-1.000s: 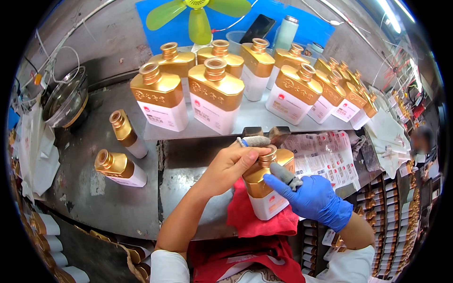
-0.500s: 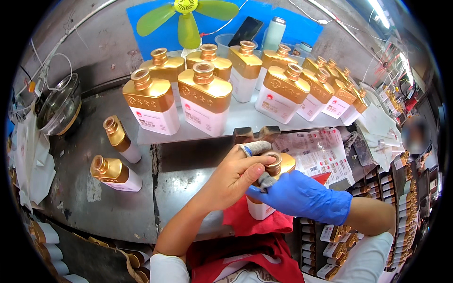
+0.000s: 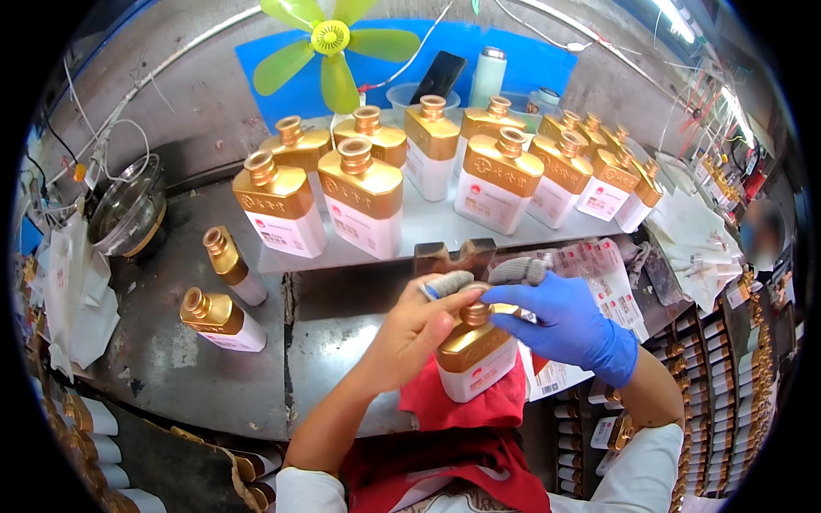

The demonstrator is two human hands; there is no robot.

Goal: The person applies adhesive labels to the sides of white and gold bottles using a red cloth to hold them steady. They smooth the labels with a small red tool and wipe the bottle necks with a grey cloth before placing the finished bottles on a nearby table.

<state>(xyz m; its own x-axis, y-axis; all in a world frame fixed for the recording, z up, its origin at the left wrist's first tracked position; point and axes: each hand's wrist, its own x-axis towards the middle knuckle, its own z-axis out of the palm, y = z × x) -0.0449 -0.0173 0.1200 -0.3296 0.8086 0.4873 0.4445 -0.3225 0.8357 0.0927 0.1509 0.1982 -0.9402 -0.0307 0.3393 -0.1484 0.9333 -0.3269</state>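
Note:
A gold-and-white bottle (image 3: 475, 363) stands on a red cloth (image 3: 421, 400) in front of me, its printed white side toward me. My left hand (image 3: 404, 335), bare but for a grey finger sleeve on one finger, is closed at the left of the bottle's gold neck. From the right, my right hand (image 3: 571, 323), in a blue glove with grey sleeves on some fingers, bends its fingers round the bottle's neck and shoulder. The fingers of both hands partly cover the bottle mouth.
Several similar bottles (image 3: 359, 205) stand on a raised grey shelf (image 3: 410, 244) behind. Two more bottles (image 3: 224, 321) are at left. A dark notched block (image 3: 453, 256) and printed sheets (image 3: 599, 265) lie beyond my hands. A green fan (image 3: 331, 38) hangs at the back.
My right hand has moved from the bottle's front up to its neck, uncovering the printed side. The bottle now shows more fully on the cloth. The whole view has shifted slightly.

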